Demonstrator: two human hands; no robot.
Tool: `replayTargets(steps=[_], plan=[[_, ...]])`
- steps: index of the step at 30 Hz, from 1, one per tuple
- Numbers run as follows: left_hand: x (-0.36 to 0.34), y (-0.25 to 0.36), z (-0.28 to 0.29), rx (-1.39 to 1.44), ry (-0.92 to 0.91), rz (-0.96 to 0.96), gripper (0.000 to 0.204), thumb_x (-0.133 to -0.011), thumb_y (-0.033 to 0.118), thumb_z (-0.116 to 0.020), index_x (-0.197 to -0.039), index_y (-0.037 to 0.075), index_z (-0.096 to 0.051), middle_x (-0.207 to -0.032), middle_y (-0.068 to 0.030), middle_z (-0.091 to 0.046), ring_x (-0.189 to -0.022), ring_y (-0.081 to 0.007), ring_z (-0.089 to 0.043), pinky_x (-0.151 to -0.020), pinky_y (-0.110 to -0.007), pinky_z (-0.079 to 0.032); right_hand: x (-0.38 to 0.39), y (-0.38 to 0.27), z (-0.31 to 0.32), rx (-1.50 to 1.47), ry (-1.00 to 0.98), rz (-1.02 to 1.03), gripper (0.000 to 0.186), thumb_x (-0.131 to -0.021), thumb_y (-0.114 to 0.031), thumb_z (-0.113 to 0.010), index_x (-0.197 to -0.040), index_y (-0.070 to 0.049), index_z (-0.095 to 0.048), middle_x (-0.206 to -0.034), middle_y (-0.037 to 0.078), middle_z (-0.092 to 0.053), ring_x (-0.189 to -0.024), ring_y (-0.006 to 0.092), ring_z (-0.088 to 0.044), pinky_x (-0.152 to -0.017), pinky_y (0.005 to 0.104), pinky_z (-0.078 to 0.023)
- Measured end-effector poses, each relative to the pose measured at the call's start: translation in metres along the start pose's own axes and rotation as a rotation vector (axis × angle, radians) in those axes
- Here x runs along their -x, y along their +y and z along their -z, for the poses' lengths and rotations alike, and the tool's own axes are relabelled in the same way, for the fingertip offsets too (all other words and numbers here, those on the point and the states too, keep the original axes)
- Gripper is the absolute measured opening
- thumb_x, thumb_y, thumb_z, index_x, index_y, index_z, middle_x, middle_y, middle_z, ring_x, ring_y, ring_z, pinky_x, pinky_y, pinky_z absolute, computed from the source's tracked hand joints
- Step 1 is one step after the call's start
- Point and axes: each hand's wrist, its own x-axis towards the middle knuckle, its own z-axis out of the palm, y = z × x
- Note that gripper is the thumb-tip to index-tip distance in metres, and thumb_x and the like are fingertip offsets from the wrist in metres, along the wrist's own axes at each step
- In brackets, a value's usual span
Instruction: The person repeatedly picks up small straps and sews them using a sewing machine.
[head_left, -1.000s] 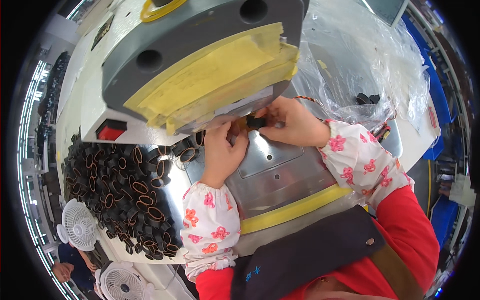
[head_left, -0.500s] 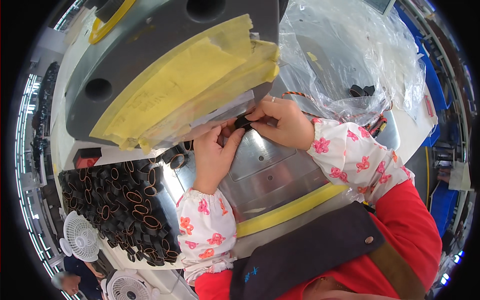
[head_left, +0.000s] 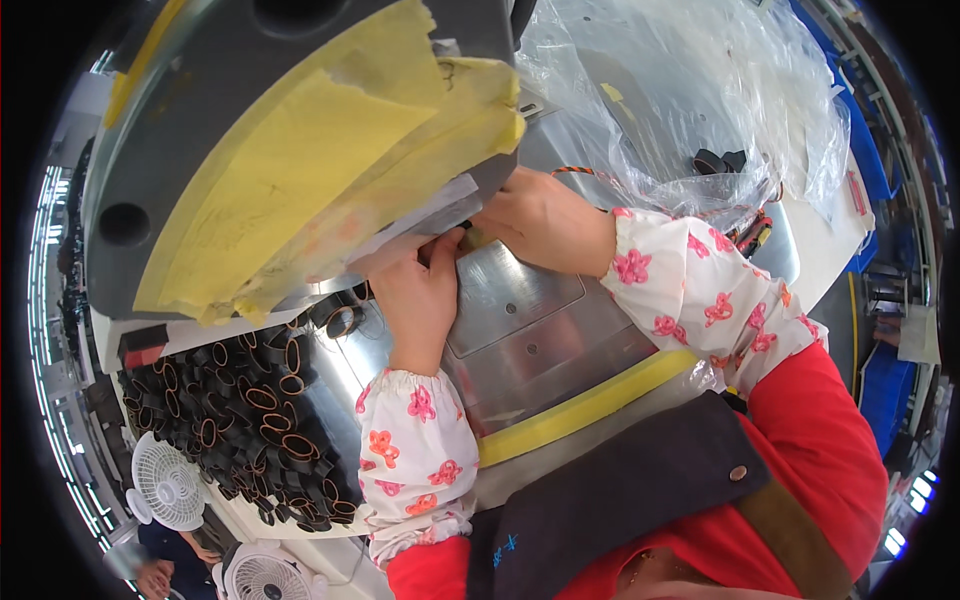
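A small black band (head_left: 466, 227) shows only as a dark sliver between my hands, under the lower edge of a dark grey machine head (head_left: 125, 275). My left hand (head_left: 415, 305) is closed on it, thumb raised against its near side and the other fingers hidden behind the head. Opposite, my right hand (head_left: 550, 220) has its fingers curled in around the same spot; their tips are mostly out of sight. Yellow tape and paper (head_left: 290, 150) cover the head's face. Below both hands lies a shiny metal plate (head_left: 530, 310).
A large heap of black bands (head_left: 240, 420) with brown inner edges covers the left of the table. Clear plastic sheeting (head_left: 700, 90) lies at the far right, near two black bands (head_left: 718, 162) and twisted wires (head_left: 575, 170). Yellow foam strip (head_left: 585, 405) lines the near edge.
The machine head fills more of the view, shifted left and down. Both hands sit slightly further left in the view, and the black band is now mostly hidden.
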Motion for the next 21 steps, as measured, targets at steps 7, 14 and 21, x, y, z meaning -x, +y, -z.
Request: replayTargets(steps=[7, 14, 21], plan=[[-0.002, -0.015, -0.008, -0.092, 0.014, -0.004, 0.023, -0.075, 0.016, -0.070, -0.090, -0.001, -0.067, -0.063, -0.0040, -0.062, -0.054, -0.0092, -0.052, -0.056, -0.025, -0.043, -0.006, 0.006, 0.000, -0.071, 0.020, -0.023, 0.004, -0.074, -0.001, -0.057, -0.072, 0.001, -0.054, -0.087, 0.017, -0.053, -0.072, 0.0348, -0.055, -0.061, 0.0407, -0.046], [-0.006, -0.016, -0.008, -0.223, 0.091, -0.181, 0.020, -0.073, 0.016, -0.071, -0.081, -0.001, -0.064, -0.065, -0.0046, -0.061, -0.055, -0.0119, -0.050, -0.055, -0.028, -0.042, -0.007, 0.003, 0.000, -0.046, 0.025, -0.036, 0.004, -0.073, 0.000, -0.057, -0.071, 0.001, -0.053, -0.087, 0.017, -0.053, -0.071, 0.0353, -0.055, -0.061, 0.0415, -0.046], [-0.006, -0.010, -0.006, -0.300, 0.072, -0.209, 0.020, -0.073, 0.016, -0.071, -0.081, 0.000, -0.064, -0.067, -0.0054, -0.061, -0.055, -0.0145, -0.051, -0.056, -0.029, -0.042, -0.006, 0.004, 0.002, -0.014, 0.053, -0.014, 0.008, -0.072, -0.003, -0.058, -0.074, 0.001, -0.052, -0.085, 0.016, -0.054, -0.072, 0.0350, -0.055, -0.061, 0.0419, -0.046]])
